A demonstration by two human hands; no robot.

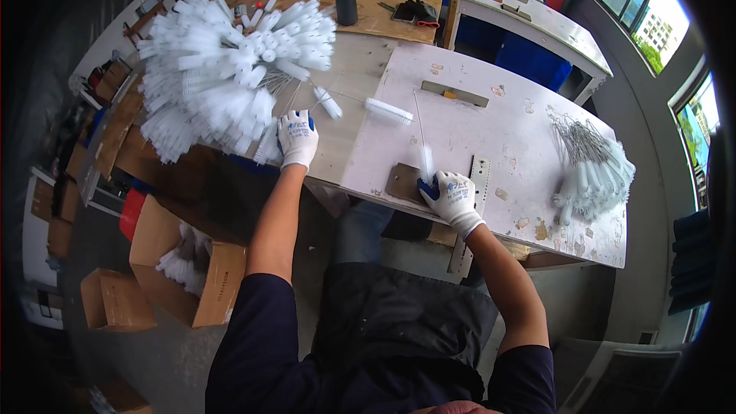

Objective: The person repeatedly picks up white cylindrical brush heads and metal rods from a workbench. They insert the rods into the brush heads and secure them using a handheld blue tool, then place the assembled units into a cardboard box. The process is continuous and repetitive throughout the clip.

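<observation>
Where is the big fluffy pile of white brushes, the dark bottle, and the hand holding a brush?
big pile of white brushes (pixel 230 69), head view, on the middle of the heap.
dark bottle (pixel 346 1), head view, on its side wall.
right hand (pixel 452 195), head view, on the back of the white glove, gripping a brush's end.

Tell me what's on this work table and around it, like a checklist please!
Surface: white worktable, scuffed and stained.
Job's things: one white brush under right hand; big brush heap by left hand; smaller pile far right.
Clutter: loose brush, metal ruler, dark bottle.
Hands: both gloved; left open, right gripping.
Cables: nothing seen.
Surroundings: cardboard boxes on floor, windows.
</observation>
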